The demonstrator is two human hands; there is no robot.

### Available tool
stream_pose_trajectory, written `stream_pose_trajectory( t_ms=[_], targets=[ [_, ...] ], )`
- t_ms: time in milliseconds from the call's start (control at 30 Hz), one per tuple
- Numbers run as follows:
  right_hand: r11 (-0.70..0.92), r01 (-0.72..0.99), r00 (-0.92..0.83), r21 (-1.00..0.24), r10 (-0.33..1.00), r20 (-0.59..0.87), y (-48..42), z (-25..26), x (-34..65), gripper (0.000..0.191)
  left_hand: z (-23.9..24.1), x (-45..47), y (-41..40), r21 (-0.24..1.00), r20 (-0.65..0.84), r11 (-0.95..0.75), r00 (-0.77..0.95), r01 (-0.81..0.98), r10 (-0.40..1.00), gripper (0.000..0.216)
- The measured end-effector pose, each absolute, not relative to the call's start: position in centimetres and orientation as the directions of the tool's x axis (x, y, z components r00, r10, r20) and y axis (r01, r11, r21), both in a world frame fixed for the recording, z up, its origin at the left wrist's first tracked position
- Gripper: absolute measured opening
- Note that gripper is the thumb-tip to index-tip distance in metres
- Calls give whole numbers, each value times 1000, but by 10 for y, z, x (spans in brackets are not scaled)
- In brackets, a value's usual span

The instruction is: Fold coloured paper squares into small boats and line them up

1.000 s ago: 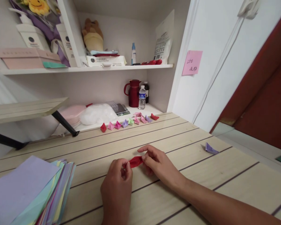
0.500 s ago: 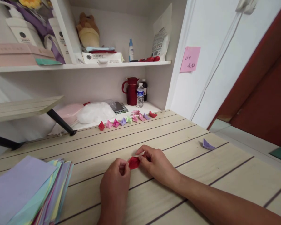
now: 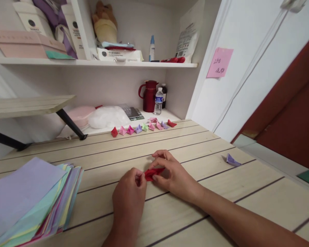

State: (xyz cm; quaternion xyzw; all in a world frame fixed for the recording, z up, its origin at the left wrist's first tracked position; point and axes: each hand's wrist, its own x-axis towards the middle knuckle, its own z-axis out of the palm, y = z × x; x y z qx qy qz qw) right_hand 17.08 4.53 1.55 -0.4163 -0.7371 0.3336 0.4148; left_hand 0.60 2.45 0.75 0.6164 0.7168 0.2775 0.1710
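Note:
A small folded piece of red paper [image 3: 151, 173], long and pointed like a boat, is between my two hands over the middle of the table. My left hand [image 3: 131, 188] pinches its left end between thumb and fingertips. My right hand [image 3: 172, 173] grips the right part, thumb at the near side and index finger over the far side, the other fingers raised and curled. Part of the paper is hidden behind the right fingers. Toward the back edge, a row of small folded paper boats [image 3: 138, 128] in red, pink, purple and green stands on the table.
A stack of coloured paper sheets [image 3: 28, 195] lies at the left. One purple paper boat [image 3: 232, 160] sits near the right edge. Behind are a small raised shelf [image 3: 31, 106] on black legs, a dark red jug [image 3: 149, 96] and a water bottle [image 3: 158, 102].
The red paper now looks longer and more boat-shaped. My right hand's fingers have spread wider around it. The whole view has shifted slightly.

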Motion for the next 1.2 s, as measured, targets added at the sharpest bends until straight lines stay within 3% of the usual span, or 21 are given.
stream_pose_trajectory(
  t_ms=[267, 567, 767, 933, 1100, 1200],
  targets=[
    [485, 499, -298, -718, 874, 384, 51, 4, 172, 23, 8, 7, 25, 594, 116, 68, -168, 802, 979, 12],
    [576, 707, -365, -411, 794, 486, 54, 10, 168, 14, 14, 5, 28, 628, 82, 90, -181, 773, 980, 19],
    [574, 660, -427, -484, 818, 387, 60, 12, 167, 13, 14, -3, 31, 674, 137, 16, -146, 739, 980, 34],
    [541, 653, -418, -530, 841, 343, 60, 16, 170, 15, 11, -17, 32, 764, 251, -146, -82, 628, 964, 33],
    [544, 696, -443, -470, 839, 316, 60, 14, 170, 11, 8, -20, 34, 782, 386, -329, 3, 529, 922, 35],
    [548, 725, -455, -417, 835, 309, 61, 13, 169, 12, 4, -18, 35, 741, 409, -369, 59, 561, 911, 35]
  ],
)
